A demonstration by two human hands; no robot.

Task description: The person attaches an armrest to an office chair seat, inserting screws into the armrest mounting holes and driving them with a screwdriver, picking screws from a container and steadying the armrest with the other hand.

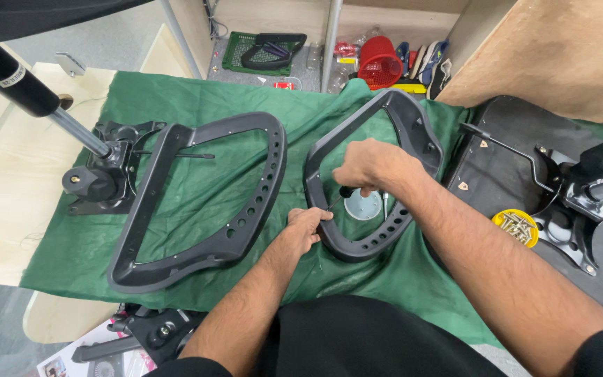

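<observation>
— Dark-sleeved forearms come up from the bottom edge, closest to the lens. What's the biggest thing under them?

— That green cloth [197, 98], spread over a pale wooden table [8, 160]. It hangs past the near edge and stops short on the left, where bare wood shows.

— And on it?

— Two black plastic chair frames. One, the left frame [197, 202], lies flat with open cloth inside its loop. The other, the right frame [413, 126], sits beside it, a strip of cloth between them.

— To the right?

— A black seat pan [504, 153] with its metal mechanism crowds that side, touching the cloth's edge; a yellow disc [516, 227] lies against it. On the far left, a chair mechanism [106, 174] with a gas cylinder takes that corner.

— The hands?

— Left hand [306, 227] is closed on the right frame's lower left rim, fingers curled over it. Right hand [371, 166] is fisted around a black-handled screwdriver [343, 194] inside the loop, tip angled toward the rim by the left hand. A small grey dish [363, 207] sits just below the fist.
</observation>
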